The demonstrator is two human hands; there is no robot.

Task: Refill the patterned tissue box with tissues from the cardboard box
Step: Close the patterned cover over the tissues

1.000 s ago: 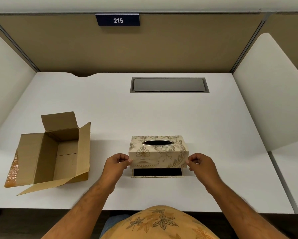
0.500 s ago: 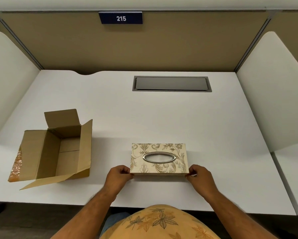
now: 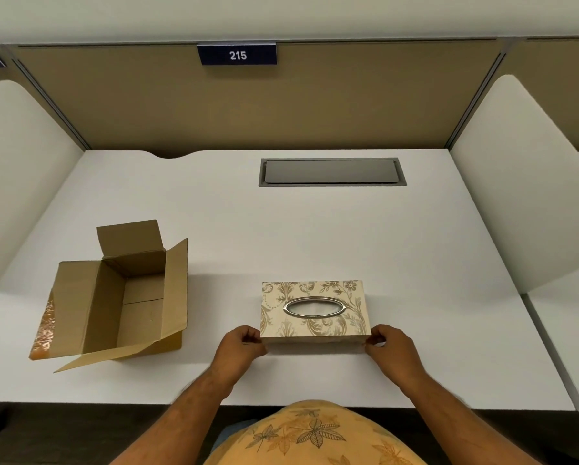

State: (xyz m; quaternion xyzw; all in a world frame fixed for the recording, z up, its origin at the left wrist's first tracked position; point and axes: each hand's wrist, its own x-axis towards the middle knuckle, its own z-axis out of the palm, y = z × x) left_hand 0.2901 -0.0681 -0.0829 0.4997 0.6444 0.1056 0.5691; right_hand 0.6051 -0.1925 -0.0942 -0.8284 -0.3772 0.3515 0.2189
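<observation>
The cream floral-patterned tissue box (image 3: 315,312), lifted off its base 1 second ago, is now seated closed on the white desk (image 3: 315,236), pinched at its near corners by 2 hands: left hand (image 3: 239,347), right hand (image 3: 393,347), fingers closed on it. 1 open brown cardboard box (image 3: 120,297) is seen farther left.

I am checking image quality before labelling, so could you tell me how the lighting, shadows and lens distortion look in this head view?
Head view: even, soft overhead light, no harsh glare; the patterned tissue box casts a faint shadow toward the person, the cardboard box is dim inside; wide-angle lens bows the white desk edges and side dividers; focus sharp throughout, including the 215 sign.
</observation>
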